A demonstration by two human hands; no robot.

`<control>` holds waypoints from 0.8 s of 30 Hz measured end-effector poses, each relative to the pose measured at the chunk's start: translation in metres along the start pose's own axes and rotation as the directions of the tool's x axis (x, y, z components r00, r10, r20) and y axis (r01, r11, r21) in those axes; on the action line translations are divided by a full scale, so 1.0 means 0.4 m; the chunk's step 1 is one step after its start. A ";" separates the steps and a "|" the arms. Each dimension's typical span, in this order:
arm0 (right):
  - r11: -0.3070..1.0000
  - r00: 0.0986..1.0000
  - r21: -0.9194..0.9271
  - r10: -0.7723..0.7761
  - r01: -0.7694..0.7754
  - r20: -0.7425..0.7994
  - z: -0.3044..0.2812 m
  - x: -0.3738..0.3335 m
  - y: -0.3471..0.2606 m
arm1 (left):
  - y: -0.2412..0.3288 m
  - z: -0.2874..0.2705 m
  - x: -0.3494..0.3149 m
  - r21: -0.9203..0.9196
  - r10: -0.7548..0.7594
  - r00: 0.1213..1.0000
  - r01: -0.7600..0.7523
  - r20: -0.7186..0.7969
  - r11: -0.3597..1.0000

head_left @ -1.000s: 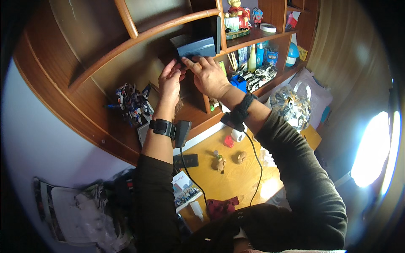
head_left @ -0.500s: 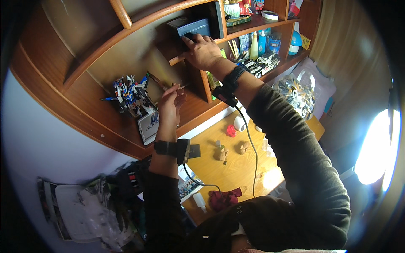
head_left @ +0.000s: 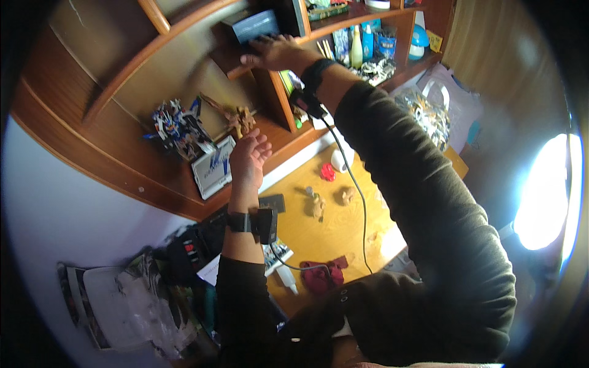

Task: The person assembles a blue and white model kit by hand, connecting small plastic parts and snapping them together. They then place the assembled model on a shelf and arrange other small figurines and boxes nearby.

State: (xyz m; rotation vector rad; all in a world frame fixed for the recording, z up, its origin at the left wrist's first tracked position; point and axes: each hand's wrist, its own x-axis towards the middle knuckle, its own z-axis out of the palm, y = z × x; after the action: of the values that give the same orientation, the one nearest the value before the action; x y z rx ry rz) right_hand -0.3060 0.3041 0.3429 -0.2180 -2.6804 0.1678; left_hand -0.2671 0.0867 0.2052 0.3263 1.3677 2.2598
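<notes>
My right hand (head_left: pixel 279 54) is raised at the upper shelf, fingers spread and holding nothing. Right behind its fingertips a dark blue-black box (head_left: pixel 253 27) sits on a small wooden shelf board; whether they touch it I cannot tell. Lower down, my left hand (head_left: pixel 250 158) is palm up, fingers loosely bent and apart, with nothing in it. Just beyond it a brown carved-looking figurine (head_left: pixel 240 119) stands on the lower shelf. Beside that are a blue, white and red toy robot model (head_left: pixel 175 126) and a silver-white plaque (head_left: pixel 215 167).
On the wooden desk (head_left: pixel 294 236) below lie small brown figurines (head_left: pixel 348 195), a red flower-shaped piece (head_left: pixel 328 172), a white cup-like thing (head_left: pixel 339 161) and a dark red cloth (head_left: pixel 322 276). Bottles (head_left: pixel 356 49) stand on the right shelf. Cables hang from both wrist bands.
My left hand has drawn back from the lower shelf, and the brown figurine now shows clearly beyond it. My right hand's fingers have spread beside the box. The whole view has shifted slightly.
</notes>
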 end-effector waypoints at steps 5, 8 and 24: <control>0.726 0.873 0.596 -0.013 0.344 -0.487 -0.009 -0.097 0.022 | -0.043 -0.045 -0.047 -0.190 -0.046 0.999 0.047 0.010 0.981; 0.443 0.980 0.882 0.038 0.157 -0.194 0.048 -0.272 0.060 | -0.086 -0.075 -0.080 -0.210 -0.120 0.990 0.103 -0.074 0.972; 0.161 0.439 0.420 0.512 -0.893 0.738 0.476 -0.999 0.298 | -0.495 -0.193 -0.239 0.068 -0.538 0.787 0.581 -0.302 0.811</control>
State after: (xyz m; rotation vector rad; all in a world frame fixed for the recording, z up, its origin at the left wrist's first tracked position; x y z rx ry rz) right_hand -0.0194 0.3333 -0.0137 -1.3449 -2.2412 1.9065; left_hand -0.1645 0.0558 -0.0015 -0.3282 1.5304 1.7351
